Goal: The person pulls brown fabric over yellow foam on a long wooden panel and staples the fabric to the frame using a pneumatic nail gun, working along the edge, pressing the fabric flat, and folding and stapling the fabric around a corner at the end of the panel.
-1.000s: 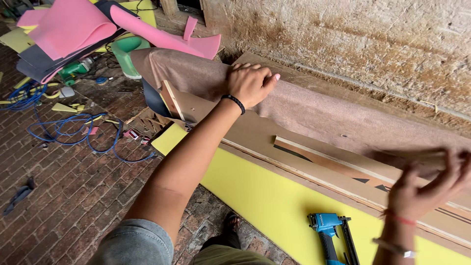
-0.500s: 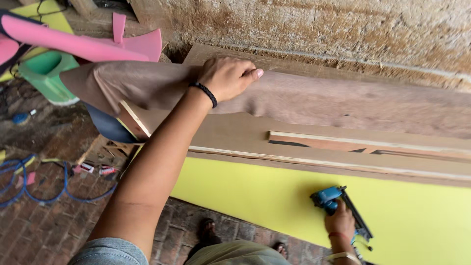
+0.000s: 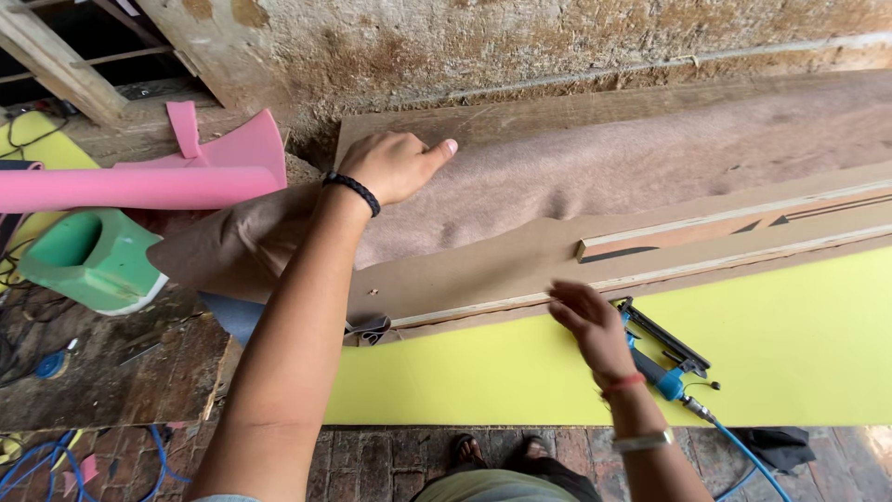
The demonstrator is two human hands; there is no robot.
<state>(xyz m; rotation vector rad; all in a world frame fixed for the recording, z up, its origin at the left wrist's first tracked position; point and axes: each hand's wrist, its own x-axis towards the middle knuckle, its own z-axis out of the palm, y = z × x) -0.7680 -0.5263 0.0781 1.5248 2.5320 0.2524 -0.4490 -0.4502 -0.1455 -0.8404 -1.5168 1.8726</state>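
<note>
So the brown fabric (image 3: pixel 595 177) is draped over the wooden frame (image 3: pixel 650 246) by the wall, left hand (image 3: pixel 395 165) pressing it flat with fingers loosely curled, right hand (image 3: pixel 587 323) open and empty beside the blue staple gun (image 3: pixel 662 358) on yellow foam (image 3: pixel 790 353).

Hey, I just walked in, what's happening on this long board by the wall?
A person stands at a long wooden board set along a rough wall. Their left hand presses flat on a brown felt-like cloth draped over the board. Their right hand hovers open beside a blue pneumatic staple gun, which lies on a yellow foam sheet in front of the board. Neither hand grips anything. Pink foam and a green foam block sit to the left.
</note>
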